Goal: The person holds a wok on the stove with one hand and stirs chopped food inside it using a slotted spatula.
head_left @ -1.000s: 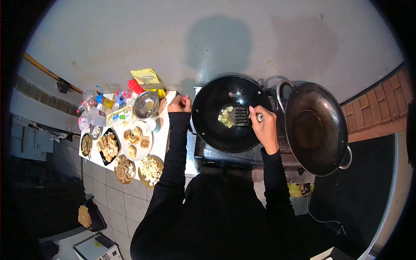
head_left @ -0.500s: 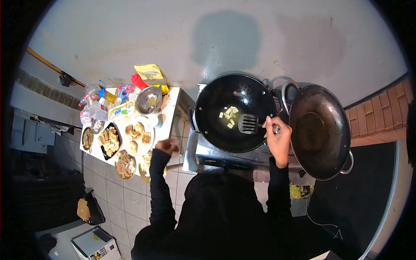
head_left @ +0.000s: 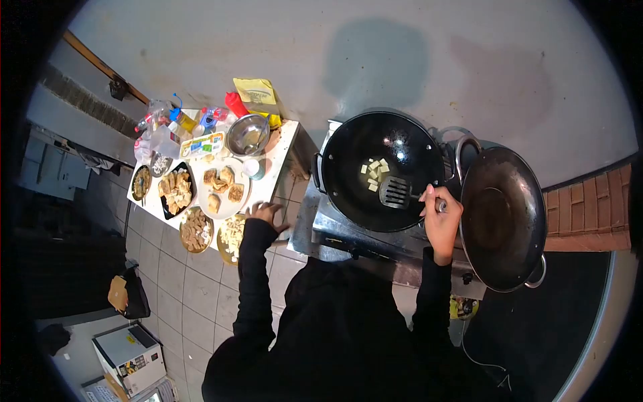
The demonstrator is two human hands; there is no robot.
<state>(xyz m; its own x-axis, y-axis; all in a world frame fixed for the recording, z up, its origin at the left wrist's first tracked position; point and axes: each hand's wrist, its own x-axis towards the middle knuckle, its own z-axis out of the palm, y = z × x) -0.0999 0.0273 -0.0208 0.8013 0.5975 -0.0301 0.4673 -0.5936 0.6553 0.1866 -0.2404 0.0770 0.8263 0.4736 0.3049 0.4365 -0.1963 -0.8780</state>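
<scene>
My right hand (head_left: 442,218) is closed round the handle of a slotted spatula (head_left: 395,193), whose head rests inside the black wok (head_left: 355,201). Several pale cubes (head_left: 374,175) lie in the wok just left of the spatula head. At the right edge of the white table (head_left: 284,144), my left hand (head_left: 266,214) is open with its fingers spread, holding nothing. Beside it is a bowl of pale chopped pieces (head_left: 232,234), and the white plate (head_left: 234,201) with browned pieces lies just above.
A second, larger pan (head_left: 499,221) leans to the right of the stove (head_left: 355,238). On the table are a metal bowl (head_left: 248,134), a black tray of food (head_left: 175,191), a bowl of brown pieces (head_left: 195,230), bottles and a yellow packet (head_left: 254,94).
My left hand has moved from beside the wok down to the table edge and its fingers have opened. The spatula has drawn back right and the cubes lie more spread. The view has shifted.
</scene>
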